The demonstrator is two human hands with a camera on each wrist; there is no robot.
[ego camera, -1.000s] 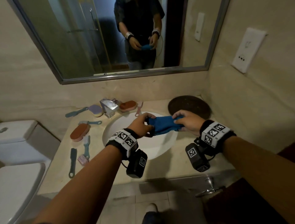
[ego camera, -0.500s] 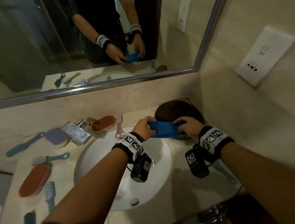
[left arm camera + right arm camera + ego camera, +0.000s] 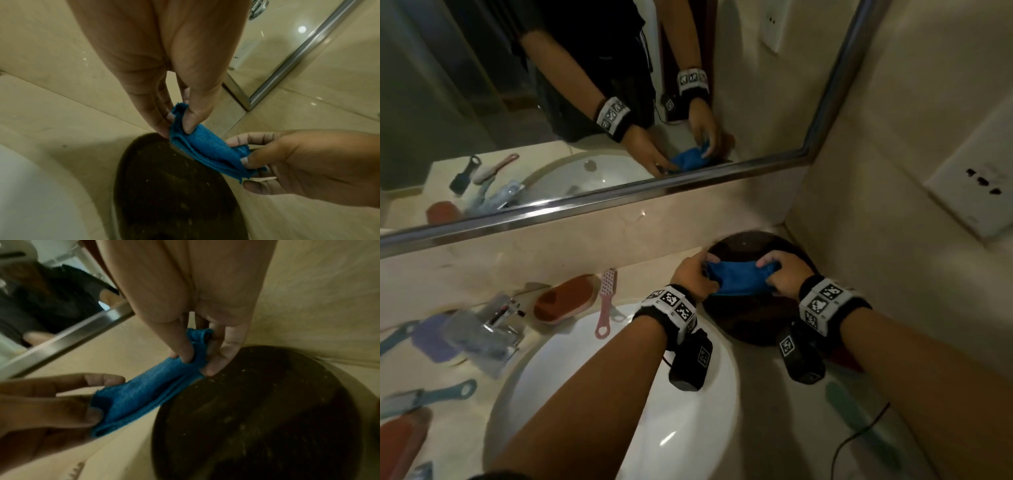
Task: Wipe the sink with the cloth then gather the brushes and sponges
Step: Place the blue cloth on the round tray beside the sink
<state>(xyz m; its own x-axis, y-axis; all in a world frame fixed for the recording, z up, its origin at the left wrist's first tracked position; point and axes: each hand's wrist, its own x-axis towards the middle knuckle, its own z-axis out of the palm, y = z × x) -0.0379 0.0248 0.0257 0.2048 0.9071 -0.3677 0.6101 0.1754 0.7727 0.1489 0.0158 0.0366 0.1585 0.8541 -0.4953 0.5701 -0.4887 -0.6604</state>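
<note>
Held the folded blue cloth stretched crosswise over the dark round tray — left hand and right hand pinching opposite ends.

Dark round tray on beige counter, in corner by wall. Chrome tap behind basin. Mirror above. White socket plate on right wall. Black cable across counter.
</note>
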